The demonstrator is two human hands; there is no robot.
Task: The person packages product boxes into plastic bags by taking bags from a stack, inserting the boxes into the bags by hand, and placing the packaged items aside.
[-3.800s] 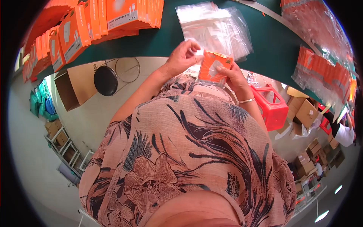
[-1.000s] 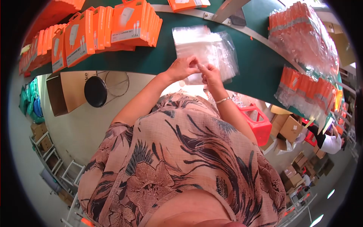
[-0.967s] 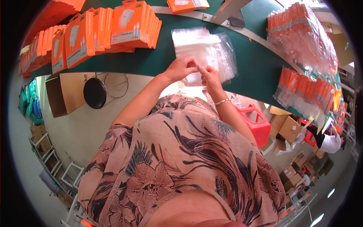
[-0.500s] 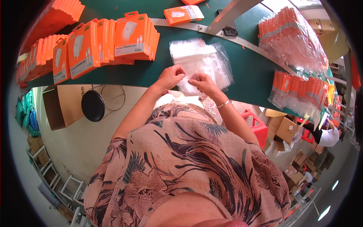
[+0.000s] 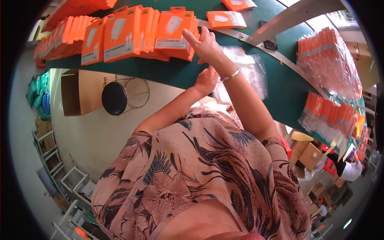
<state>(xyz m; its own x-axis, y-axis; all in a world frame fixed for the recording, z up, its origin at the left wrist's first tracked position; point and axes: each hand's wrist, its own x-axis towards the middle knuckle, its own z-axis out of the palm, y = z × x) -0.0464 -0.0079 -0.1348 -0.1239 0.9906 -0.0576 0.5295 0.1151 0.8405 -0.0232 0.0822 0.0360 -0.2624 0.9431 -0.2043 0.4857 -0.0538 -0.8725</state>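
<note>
My right hand point(image 5: 207, 45) reaches across to the left, its fingers apart beside the front row of orange charger boxes point(image 5: 174, 30). Its fingertips are at the right end of that row; I cannot tell if they touch a box. Below the right wrist, my left hand point(image 5: 206, 81) is closed, with its fingers curled at the left edge of a pile of clear plastic bags point(image 5: 256, 76). Its fingertips are partly hidden, so what they pinch does not show. The right forearm covers part of the bag pile.
Bagged orange boxes point(image 5: 326, 64) are stacked at the right of the green table point(image 5: 280, 100), with a smaller bagged group point(image 5: 330, 116) in front. A metal bar point(image 5: 294, 20) slants over a dark phone point(image 5: 270, 42). A black stool point(image 5: 115, 98) stands below; another person point(image 5: 352, 171) is at far right.
My right hand has left the bag pile and moved up and left to the charger boxes, crossing over my left hand. The view has shifted, so the table's things appear further right.
</note>
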